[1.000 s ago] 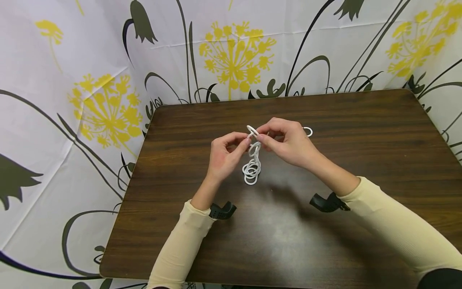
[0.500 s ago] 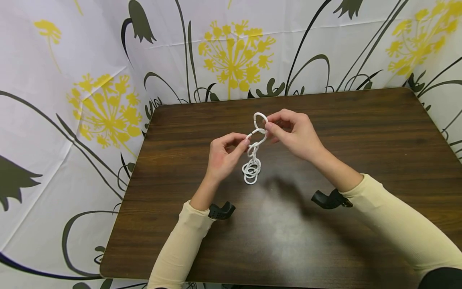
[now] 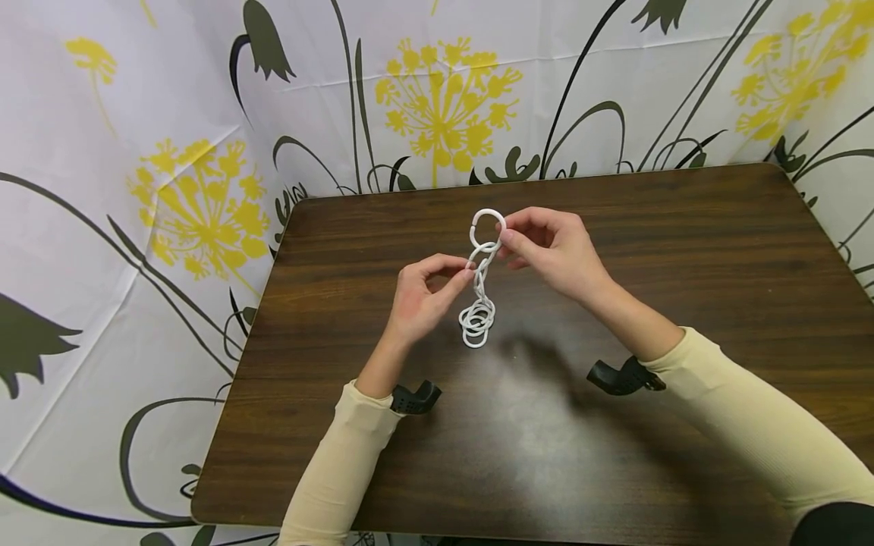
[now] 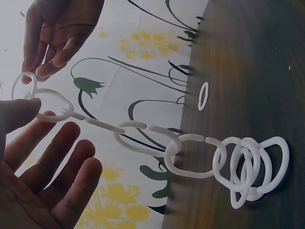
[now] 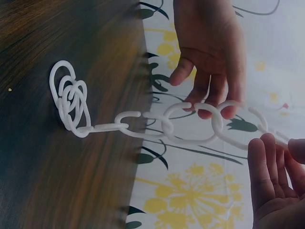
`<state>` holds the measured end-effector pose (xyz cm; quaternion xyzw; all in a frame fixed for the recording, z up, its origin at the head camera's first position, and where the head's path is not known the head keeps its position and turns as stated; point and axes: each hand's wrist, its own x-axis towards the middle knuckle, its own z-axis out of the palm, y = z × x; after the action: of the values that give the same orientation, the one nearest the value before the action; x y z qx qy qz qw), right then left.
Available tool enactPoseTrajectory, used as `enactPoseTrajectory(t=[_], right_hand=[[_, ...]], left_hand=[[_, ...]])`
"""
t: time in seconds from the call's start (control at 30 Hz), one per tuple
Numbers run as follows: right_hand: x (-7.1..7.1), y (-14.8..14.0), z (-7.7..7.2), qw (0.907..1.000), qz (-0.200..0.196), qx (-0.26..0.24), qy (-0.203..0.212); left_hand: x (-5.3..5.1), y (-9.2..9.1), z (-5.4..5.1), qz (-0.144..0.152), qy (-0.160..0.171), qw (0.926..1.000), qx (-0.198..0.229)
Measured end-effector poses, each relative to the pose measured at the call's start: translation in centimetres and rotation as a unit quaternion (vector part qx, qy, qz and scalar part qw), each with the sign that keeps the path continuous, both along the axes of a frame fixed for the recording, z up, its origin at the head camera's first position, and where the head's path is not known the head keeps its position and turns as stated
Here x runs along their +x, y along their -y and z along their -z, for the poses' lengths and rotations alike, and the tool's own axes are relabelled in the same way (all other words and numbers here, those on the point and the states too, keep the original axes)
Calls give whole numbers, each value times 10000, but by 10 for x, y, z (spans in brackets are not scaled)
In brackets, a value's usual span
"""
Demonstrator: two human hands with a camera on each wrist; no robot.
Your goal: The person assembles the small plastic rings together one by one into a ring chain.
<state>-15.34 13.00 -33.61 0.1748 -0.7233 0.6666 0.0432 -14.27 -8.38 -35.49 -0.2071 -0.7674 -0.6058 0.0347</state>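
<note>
A chain of white plastic rings (image 3: 476, 346) hangs between the hands, its lower rings heaped on the table. Each ring seems to have a narrow split. The right hand (image 3: 554, 249) pinches the topmost ring (image 3: 488, 211) at its right side, between thumb and index finger. Just below, the left hand (image 3: 425, 297) pinches the second ring at its left side; its other fingers are spread in the left wrist view. The top ring appears linked through the second. A loose white ring (image 4: 206, 95) lies on the table in the left wrist view; the right hand hides it in the head view.
The dark wood-grain table (image 3: 341, 455) reaches to a white cloth (image 3: 328, 106) with yellow and grey flower prints behind and at the left. Black wrist mounts (image 3: 418, 397) sit at both sleeve cuffs, above the table top.
My right hand has risen and drawn slightly away from my left, lifting the top ring above the chain. The left hand has barely moved. The loose ring at right is now hidden in the head view.
</note>
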Motion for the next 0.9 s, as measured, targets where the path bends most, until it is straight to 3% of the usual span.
enactPoseTrajectory(t=[0.23, 0.7, 0.9], right_hand=[[1, 2, 1, 9998, -61, 80, 164], [-1, 2, 4, 9987, -209, 442, 119], [-8, -9, 8, 9944, -486, 917, 200]], left_hand=[[-19, 1, 26, 45, -229, 9987, 443], [-22, -7, 16, -180, -42, 9938, 1094], [-9, -10, -3, -206, 7, 9923, 1224]])
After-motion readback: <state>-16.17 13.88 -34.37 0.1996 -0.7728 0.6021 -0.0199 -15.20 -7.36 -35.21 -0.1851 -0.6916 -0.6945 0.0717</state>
